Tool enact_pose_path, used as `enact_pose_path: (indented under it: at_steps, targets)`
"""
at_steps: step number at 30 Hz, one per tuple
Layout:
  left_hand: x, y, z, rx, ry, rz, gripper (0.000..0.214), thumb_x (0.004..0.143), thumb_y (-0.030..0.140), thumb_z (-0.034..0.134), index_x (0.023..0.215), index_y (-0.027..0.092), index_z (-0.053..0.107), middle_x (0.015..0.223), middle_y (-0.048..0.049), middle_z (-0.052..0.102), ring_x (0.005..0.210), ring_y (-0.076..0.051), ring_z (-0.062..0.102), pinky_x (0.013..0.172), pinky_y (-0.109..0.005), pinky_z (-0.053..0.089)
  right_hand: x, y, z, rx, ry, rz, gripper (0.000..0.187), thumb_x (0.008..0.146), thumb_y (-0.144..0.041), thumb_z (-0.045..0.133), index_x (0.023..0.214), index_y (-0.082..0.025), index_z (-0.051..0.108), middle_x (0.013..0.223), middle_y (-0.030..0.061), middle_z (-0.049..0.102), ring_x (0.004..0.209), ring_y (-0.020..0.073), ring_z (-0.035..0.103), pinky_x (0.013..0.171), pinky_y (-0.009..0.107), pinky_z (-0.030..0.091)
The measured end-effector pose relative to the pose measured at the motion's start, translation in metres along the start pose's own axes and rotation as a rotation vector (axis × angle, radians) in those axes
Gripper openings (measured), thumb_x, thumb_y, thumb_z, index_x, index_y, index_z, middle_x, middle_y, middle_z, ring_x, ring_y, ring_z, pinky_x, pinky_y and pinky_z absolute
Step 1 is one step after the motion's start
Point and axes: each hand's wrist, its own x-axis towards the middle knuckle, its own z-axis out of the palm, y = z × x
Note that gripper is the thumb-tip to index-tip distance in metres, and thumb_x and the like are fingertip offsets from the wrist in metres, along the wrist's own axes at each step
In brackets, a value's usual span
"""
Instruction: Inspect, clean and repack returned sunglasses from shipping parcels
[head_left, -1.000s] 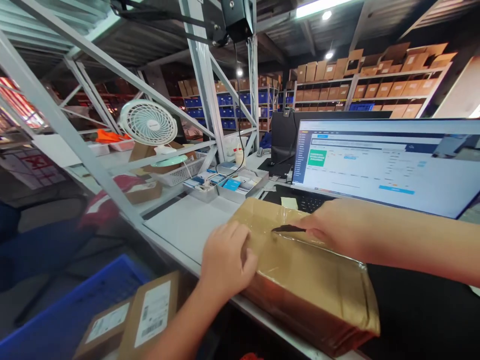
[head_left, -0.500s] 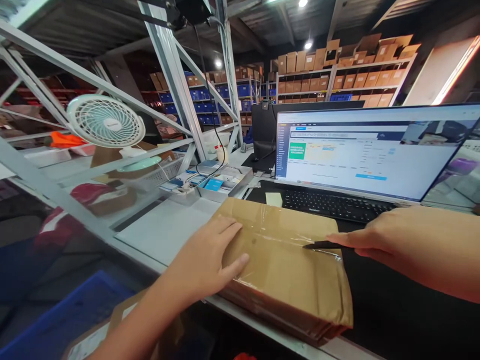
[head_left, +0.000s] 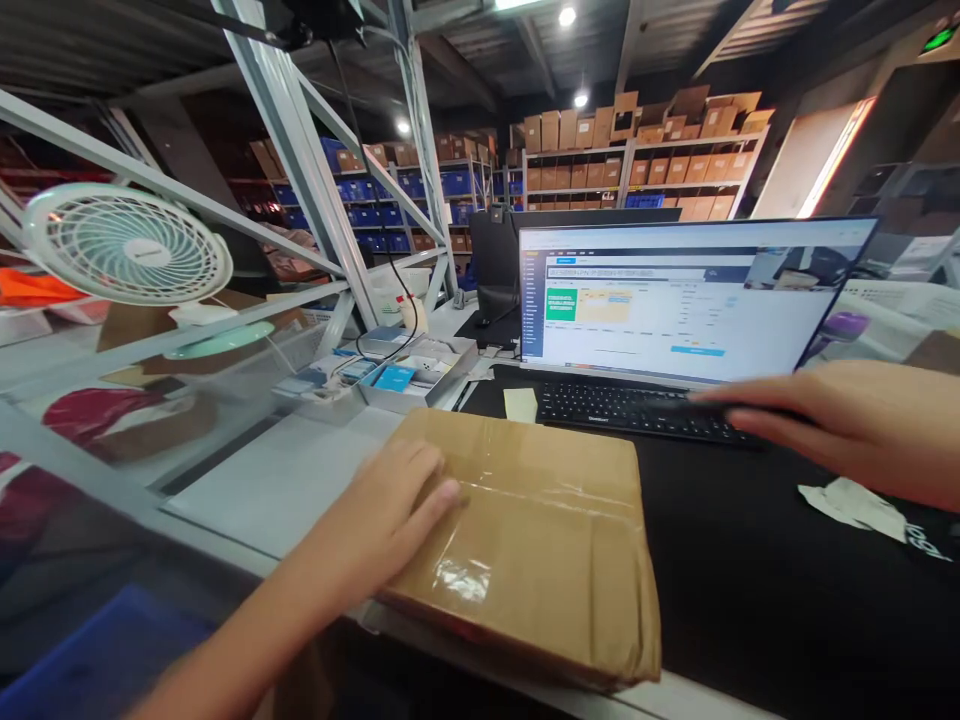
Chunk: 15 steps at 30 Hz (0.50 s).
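Observation:
A brown cardboard box (head_left: 525,530) with clear tape across its top lies at the front edge of the desk. My left hand (head_left: 390,515) rests on its left side, thumb and fingers apart and grasping nothing. To the right, my right hand (head_left: 862,425) is raised beyond the box, its fingers closed round a slim black knife (head_left: 679,404). The blade points left over the keyboard (head_left: 600,408), and its dark shape partly blends with the keys. Motion slightly blurs this hand.
A monitor (head_left: 637,310) stands behind the keyboard. Crumpled white paper (head_left: 855,503) lies on the black mat (head_left: 735,590) at right. A tray of cards (head_left: 420,370), a pale green fan (head_left: 139,250) and a metal frame (head_left: 300,170) are at left.
My right hand has lifted the knife off the box's tape and moved it up and away over the keyboard. My left hand stays on the box. The view has turned slightly right.

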Motion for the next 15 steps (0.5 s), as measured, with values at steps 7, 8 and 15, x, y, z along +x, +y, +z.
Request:
enact_pose_path:
  at_steps: [7, 8, 15]
  targets:
    - [0.016, 0.000, -0.002, -0.038, -0.159, -0.118, 0.059, 0.100, 0.060, 0.032, 0.059, 0.021, 0.052, 0.068, -0.0027, 0.060, 0.066, -0.021, 0.055, 0.067, -0.033, 0.039, 0.060, -0.075, 0.087, -0.107, -0.107, -0.152, 0.055, 0.097, -0.056, 0.047, 0.135, -0.019, 0.059, 0.115, 0.0130, 0.074, 0.099, 0.0337, 0.070, 0.080, 0.041, 0.053]
    - [0.017, -0.001, -0.002, -0.050, -0.158, -0.125, 0.060, 0.100, 0.059, 0.032, 0.057, 0.021, 0.049, 0.065, -0.0021, 0.059, 0.063, -0.020, 0.054, 0.064, -0.032, 0.038, 0.063, -0.077, 0.095, -0.101, -0.157, -0.158, 0.053, 0.098, -0.058, 0.044, 0.130, -0.019, 0.063, 0.114, 0.0130, 0.074, 0.098, 0.0337, 0.071, 0.079, 0.040, 0.053]
    - [0.014, 0.006, -0.011, 0.009, 0.288, 0.194, 0.046, 0.103, 0.033, 0.036, 0.058, 0.020, 0.034, 0.056, 0.0006, 0.040, 0.056, -0.016, 0.042, 0.059, -0.032, 0.031, 0.069, -0.063, 0.099, -0.040, -0.291, -0.166, 0.054, 0.102, -0.057, 0.033, 0.103, -0.019, 0.072, 0.111, 0.0133, 0.074, 0.101, 0.0319, 0.070, 0.077, 0.037, 0.051]
